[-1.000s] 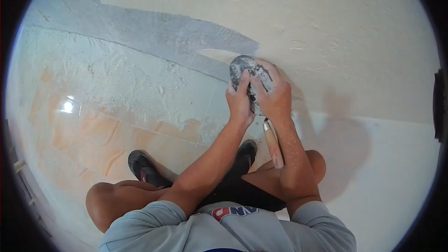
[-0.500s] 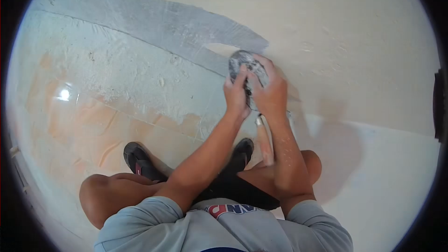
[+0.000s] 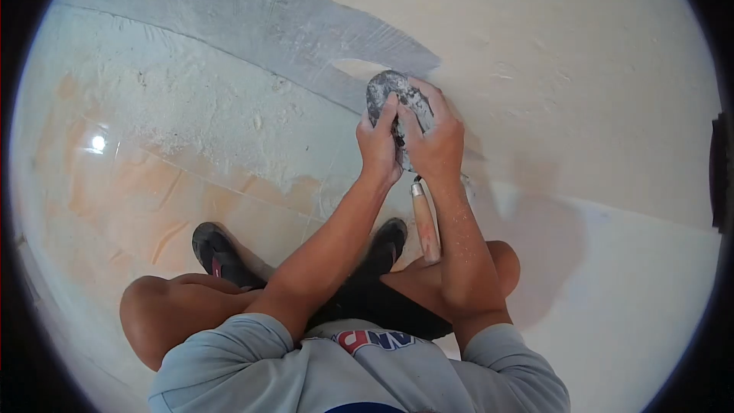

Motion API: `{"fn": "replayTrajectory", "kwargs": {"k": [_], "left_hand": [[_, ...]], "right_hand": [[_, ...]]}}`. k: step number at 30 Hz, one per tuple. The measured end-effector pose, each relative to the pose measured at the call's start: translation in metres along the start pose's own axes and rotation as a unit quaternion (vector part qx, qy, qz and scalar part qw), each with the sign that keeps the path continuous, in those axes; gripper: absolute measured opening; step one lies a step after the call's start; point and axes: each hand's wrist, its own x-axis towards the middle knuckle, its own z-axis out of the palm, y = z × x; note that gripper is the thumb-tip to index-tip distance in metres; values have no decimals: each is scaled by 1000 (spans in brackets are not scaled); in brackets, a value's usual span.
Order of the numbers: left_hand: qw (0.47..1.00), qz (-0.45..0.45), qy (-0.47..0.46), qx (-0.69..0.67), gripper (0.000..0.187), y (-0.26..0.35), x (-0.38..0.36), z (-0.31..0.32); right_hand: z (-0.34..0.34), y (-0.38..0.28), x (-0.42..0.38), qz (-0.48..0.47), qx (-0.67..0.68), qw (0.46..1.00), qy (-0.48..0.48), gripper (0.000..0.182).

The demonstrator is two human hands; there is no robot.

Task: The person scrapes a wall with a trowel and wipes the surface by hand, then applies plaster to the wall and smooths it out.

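Observation:
A dark oval object, smeared with pale powder or paste, is held between both hands in front of the wall. My left hand grips its left side, the thumb lying on its face. Wrapped round its right side is my right hand, with that thumb also on the face. Just below my right hand, beside the forearm, a trowel shows its wooden handle; its blade is mostly hidden. The undersides of the oval object and the fingertips behind it cannot be seen.
A grey patch crosses the pale wall at the upper left. Crumbs lie on the pale sheet below it. Two dark shoes and bare knees are near the bottom. A dark object stands at the right edge.
Both hands and the oval object have shifted slightly up and left in view. The trowel handle shows more fully beside the right forearm.

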Motion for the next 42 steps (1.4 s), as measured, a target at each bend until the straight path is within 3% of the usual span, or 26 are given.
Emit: {"fn": "replayTrajectory", "kwargs": {"k": [3,8,12,16,22,24,36,38,42], "left_hand": [[1000,6,2,-1,33,2,5,5],[1000,-8,-30,-1,29,9,12,-7],[1000,13,20,-6,27,-2,8,6],[1000,-7,-21,4,28,12,13,-5],[1000,14,15,-16,28,12,11,5],[1000,-7,-8,-12,31,19,11,-2],[1000,-2,7,-14,28,17,16,-4],[999,30,9,-22,29,17,15,-1],[1000,-5,-16,-1,30,25,16,-11]], "right_hand": [[1,3,4,-27,29,999,16,36],[7,4,1,12,20,1000,-1,37],[-1,4,2,-4,13,1000,-1,38],[10,1,5,-18,-6,1000,1,38],[4,-1,6,-9,51,999,-7,37],[14,-4,8,-31,-12,999,-3,37],[16,-4,8,-24,1,1000,-14,37],[15,-6,9,-26,31,999,-9,37],[17,-8,7,-4,-19,1000,-13,36]]}}
